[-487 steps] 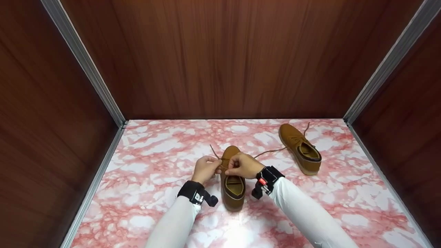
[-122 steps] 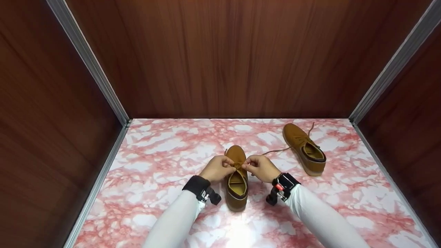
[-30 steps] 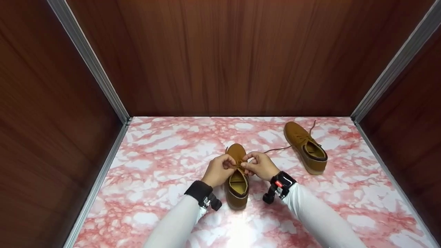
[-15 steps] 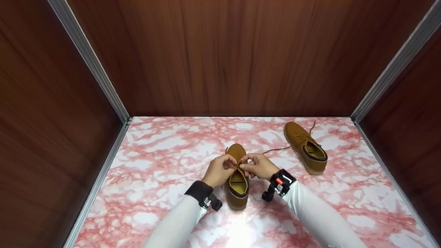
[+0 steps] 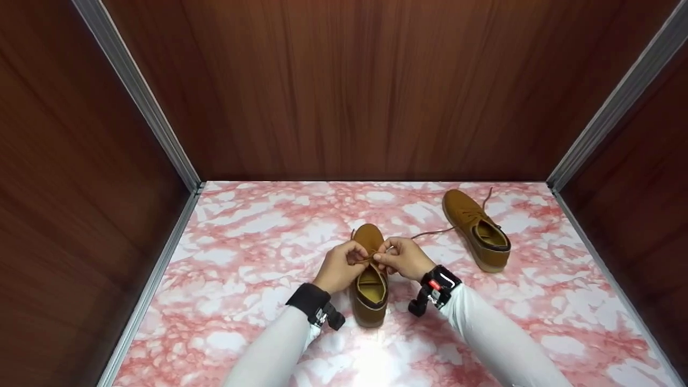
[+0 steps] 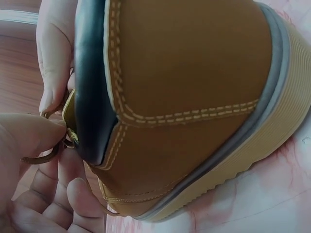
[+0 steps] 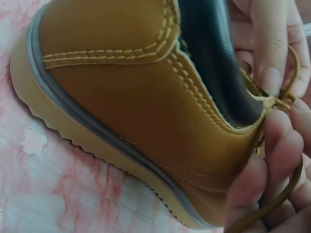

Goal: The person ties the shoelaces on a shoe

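Observation:
A tan lace-up shoe stands in the middle of the head view, toe pointing away. Over its tongue, my left hand pinches the brown shoelace between thumb and fingers. My right hand pinches the same shoelace from the other side, fingertips close to the left ones. A curved loop of lace stands up between the hands in the right wrist view. The fingers partly hide the crossing of the laces, above the dark padded collar.
A second tan shoe lies angled at the right, with one loose lace stretching left toward my right hand and another end behind it. Dark wood-look panels enclose the pink-and-white marbled surface at the back and sides.
Since the oldest frame, the left lace end no longer sticks out far and both hands have come together over the tongue. In the last second, the right fingertips have shifted slightly along the lace.

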### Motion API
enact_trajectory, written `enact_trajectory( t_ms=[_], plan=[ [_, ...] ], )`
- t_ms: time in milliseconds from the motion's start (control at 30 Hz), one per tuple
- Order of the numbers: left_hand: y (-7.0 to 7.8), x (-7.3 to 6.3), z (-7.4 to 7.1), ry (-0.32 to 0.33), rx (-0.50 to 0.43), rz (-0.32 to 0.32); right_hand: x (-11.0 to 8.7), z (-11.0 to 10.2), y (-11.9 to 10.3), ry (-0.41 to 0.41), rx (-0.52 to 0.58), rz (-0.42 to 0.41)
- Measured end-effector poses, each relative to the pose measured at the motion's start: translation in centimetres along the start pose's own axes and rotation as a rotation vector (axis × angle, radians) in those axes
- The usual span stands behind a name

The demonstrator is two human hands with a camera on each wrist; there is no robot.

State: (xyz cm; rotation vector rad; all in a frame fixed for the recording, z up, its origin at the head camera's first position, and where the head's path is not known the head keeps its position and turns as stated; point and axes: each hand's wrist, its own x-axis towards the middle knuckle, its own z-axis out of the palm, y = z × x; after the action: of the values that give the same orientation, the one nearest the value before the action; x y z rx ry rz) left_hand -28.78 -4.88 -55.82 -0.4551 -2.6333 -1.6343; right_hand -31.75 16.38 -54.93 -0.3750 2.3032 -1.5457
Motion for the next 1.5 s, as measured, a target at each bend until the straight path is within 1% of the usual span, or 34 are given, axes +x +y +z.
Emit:
enact_trajectory(
  t_ms=[133, 233, 333, 400, 500, 567, 700, 767, 833, 900, 967, 1133, 1233, 1300, 1367, 1500],
  plan=[
    [-0.1, -0.1, -0.3, -0.033, -0.013, -0.001, -0.2, -0.6, 0.2, -0.022, 0.018, 0.008],
    [-0.2, -0.2, -0.6, -0.065, -0.029, -0.004, -0.3, -1.0, 0.4, -0.055, 0.043, 0.001],
    [-0.3, -0.2, -0.8, -0.082, -0.058, -0.009, -0.4, -1.3, 0.6, -0.083, 0.085, 0.001],
    [-0.4, -0.2, -0.8, -0.085, -0.091, -0.017, -0.4, -1.5, 0.7, -0.089, 0.112, -0.006],
    [-0.5, -0.1, -0.8, -0.078, -0.154, -0.053, -0.5, -1.6, 0.9, -0.064, 0.135, -0.015],
    [-0.5, 0.0, -0.8, -0.067, -0.198, -0.081, -0.5, -1.5, 1.0, -0.035, 0.139, -0.026],
    [-0.5, 0.6, -0.7, -0.038, -0.268, -0.137, -0.4, -1.3, 1.1, 0.026, 0.187, -0.026],
    [-0.5, 0.8, -0.6, -0.030, -0.292, -0.156, -0.3, -1.1, 1.0, 0.052, 0.221, -0.019],
    [-0.3, 1.0, -0.6, -0.030, -0.302, -0.177, -0.2, -0.9, 1.0, 0.079, 0.232, -0.017],
    [-0.1, 1.2, -0.6, -0.039, -0.295, -0.199, -0.2, -0.6, 0.8, 0.105, 0.214, -0.025],
    [0.2, 1.4, -0.6, -0.056, -0.275, -0.214, -0.1, -0.4, 0.7, 0.135, 0.170, -0.042],
    [0.6, 1.7, -0.5, -0.081, -0.207, -0.225, 0.0, -0.1, 0.6, 0.187, 0.103, -0.073],
    [0.7, 1.7, -0.4, -0.082, -0.184, -0.228, 0.0, 0.1, 0.6, 0.189, 0.093, -0.079],
    [0.7, 1.7, -0.4, -0.082, -0.184, -0.233, -0.1, 0.1, 0.6, 0.177, 0.093, -0.081],
    [0.8, 1.7, -0.4, -0.079, -0.188, -0.236, -0.3, 0.1, 0.5, 0.171, 0.069, -0.090],
    [0.9, 1.5, -0.4, -0.073, -0.197, -0.239, -0.7, -0.2, 0.6, 0.180, -0.035, -0.148]
  ],
)
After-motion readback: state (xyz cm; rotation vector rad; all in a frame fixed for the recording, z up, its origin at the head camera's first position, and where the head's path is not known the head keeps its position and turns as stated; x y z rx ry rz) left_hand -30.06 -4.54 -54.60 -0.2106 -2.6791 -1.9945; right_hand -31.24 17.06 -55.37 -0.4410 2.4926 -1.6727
